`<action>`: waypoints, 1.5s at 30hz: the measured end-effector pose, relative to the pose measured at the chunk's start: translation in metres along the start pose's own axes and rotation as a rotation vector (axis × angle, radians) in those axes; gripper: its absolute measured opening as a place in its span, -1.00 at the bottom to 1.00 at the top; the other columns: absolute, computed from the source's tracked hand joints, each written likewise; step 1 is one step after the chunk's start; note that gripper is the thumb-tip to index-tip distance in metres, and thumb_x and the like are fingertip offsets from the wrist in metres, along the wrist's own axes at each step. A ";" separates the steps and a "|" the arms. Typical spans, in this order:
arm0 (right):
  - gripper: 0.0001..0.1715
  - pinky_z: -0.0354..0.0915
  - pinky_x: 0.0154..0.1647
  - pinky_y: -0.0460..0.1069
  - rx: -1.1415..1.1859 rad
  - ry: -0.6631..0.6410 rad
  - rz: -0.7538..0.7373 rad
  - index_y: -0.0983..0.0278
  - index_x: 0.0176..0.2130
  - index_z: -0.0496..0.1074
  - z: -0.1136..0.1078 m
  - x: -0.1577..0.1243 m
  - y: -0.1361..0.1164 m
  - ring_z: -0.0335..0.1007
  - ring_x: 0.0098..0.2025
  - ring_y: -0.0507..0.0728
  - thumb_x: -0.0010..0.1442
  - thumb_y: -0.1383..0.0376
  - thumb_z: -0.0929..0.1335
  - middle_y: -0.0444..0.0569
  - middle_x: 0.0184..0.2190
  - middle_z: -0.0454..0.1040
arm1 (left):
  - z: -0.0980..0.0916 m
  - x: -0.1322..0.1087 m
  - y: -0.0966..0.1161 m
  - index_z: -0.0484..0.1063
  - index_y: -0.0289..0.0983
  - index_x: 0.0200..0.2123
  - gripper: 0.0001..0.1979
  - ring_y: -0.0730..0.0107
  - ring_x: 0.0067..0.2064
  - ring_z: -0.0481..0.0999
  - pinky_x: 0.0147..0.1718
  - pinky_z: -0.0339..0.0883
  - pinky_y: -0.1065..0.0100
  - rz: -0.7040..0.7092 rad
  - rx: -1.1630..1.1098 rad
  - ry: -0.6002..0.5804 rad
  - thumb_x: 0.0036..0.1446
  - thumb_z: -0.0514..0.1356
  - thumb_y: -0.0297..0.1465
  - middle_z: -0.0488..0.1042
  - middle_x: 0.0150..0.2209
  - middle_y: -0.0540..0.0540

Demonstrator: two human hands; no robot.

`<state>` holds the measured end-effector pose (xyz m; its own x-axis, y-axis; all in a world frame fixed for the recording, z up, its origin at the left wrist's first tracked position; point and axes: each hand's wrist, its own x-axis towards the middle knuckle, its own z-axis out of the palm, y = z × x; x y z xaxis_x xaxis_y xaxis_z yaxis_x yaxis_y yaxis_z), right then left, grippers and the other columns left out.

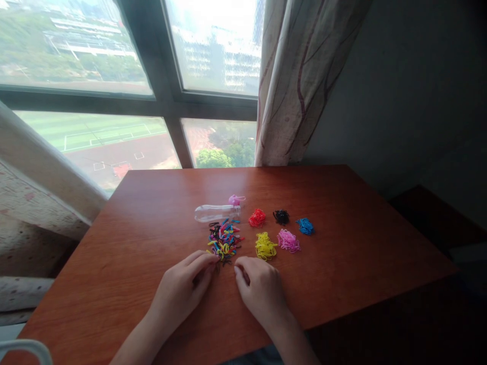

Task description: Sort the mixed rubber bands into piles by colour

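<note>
A mixed heap of small coloured rubber bands (225, 237) lies on the wooden table. At the heap's near edge, my left hand (186, 281) has thumb and forefinger pinched together; whatever is between the tips is too small to make out. Just right of it, my right hand (261, 286) rests with fingers curled in and thumb against them, its grip hidden. Sorted piles lie to the right: yellow rubber bands (265, 247) closest to my right hand, then pink rubber bands (288, 241), red rubber bands (257, 218), black rubber bands (281, 217) and blue rubber bands (305, 226).
Behind the heap a clear plastic bottle (213, 213) lies on its side, with a pink cap (235, 199) beside its neck. The table (365, 253) ends at a window (167, 101) with curtains (292, 91) at both sides. A white curved object (26, 345) shows bottom left.
</note>
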<state>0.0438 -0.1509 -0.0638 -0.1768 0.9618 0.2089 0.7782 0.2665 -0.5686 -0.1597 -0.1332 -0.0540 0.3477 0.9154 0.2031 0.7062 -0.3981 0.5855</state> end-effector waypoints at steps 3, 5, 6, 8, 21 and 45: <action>-0.84 0.06 -0.34 -0.07 0.007 -0.004 0.002 0.20 -0.33 0.40 0.000 0.000 0.000 0.39 -0.36 0.05 0.25 0.44 0.31 -0.16 -0.42 0.49 | 0.000 0.000 0.000 0.47 -0.17 -0.14 -0.79 0.41 -0.21 0.57 -0.23 0.40 0.45 0.022 -0.032 0.008 0.30 0.04 -0.40 0.56 -0.18 -0.05; -0.85 0.07 -0.33 -0.08 0.011 -0.004 0.005 0.20 -0.32 0.40 0.000 0.000 0.000 0.39 -0.36 0.06 0.25 0.44 0.31 -0.16 -0.42 0.49 | 0.000 -0.001 -0.001 0.47 -0.18 -0.17 -0.79 0.42 -0.25 0.56 -0.26 0.40 0.45 0.015 -0.010 0.004 0.30 0.04 -0.40 0.55 -0.21 -0.04; -0.85 0.07 -0.33 -0.08 0.013 -0.004 0.007 0.20 -0.32 0.40 0.000 0.000 0.000 0.39 -0.35 0.06 0.25 0.44 0.31 -0.16 -0.42 0.49 | -0.001 -0.001 0.000 0.48 -0.18 -0.18 -0.79 0.43 -0.27 0.55 -0.28 0.39 0.46 0.009 0.014 -0.001 0.30 0.04 -0.40 0.54 -0.23 -0.03; -0.85 0.07 -0.32 -0.08 0.014 -0.007 0.010 0.20 -0.32 0.40 0.000 0.000 0.000 0.39 -0.34 0.06 0.25 0.44 0.31 -0.15 -0.41 0.49 | -0.002 -0.002 0.001 0.48 -0.17 -0.20 -0.80 0.43 -0.31 0.54 -0.32 0.37 0.46 -0.001 0.072 -0.015 0.30 0.04 -0.37 0.53 -0.27 -0.02; -0.84 0.10 -0.31 -0.09 0.001 -0.003 -0.002 0.20 -0.33 0.40 -0.001 0.000 -0.001 0.40 -0.34 0.07 0.25 0.44 0.30 -0.14 -0.41 0.50 | -0.004 -0.001 0.010 0.45 -0.14 -0.27 -0.86 0.32 -0.24 0.55 -0.32 0.38 0.39 0.019 0.251 -0.133 0.25 0.10 -0.30 0.53 -0.24 -0.02; -0.85 0.07 -0.34 -0.09 -0.025 -0.006 -0.015 0.20 -0.33 0.39 -0.001 0.001 0.000 0.41 -0.33 0.06 0.24 0.43 0.30 -0.15 -0.41 0.50 | -0.007 0.021 0.019 0.48 -0.21 -0.26 -0.80 0.47 -0.39 0.47 -0.39 0.34 0.48 0.045 -0.096 -0.059 0.27 0.05 -0.39 0.50 -0.32 -0.04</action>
<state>0.0438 -0.1502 -0.0627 -0.1919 0.9581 0.2128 0.7905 0.2794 -0.5450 -0.1427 -0.1211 -0.0330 0.4154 0.8906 0.1854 0.6276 -0.4281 0.6503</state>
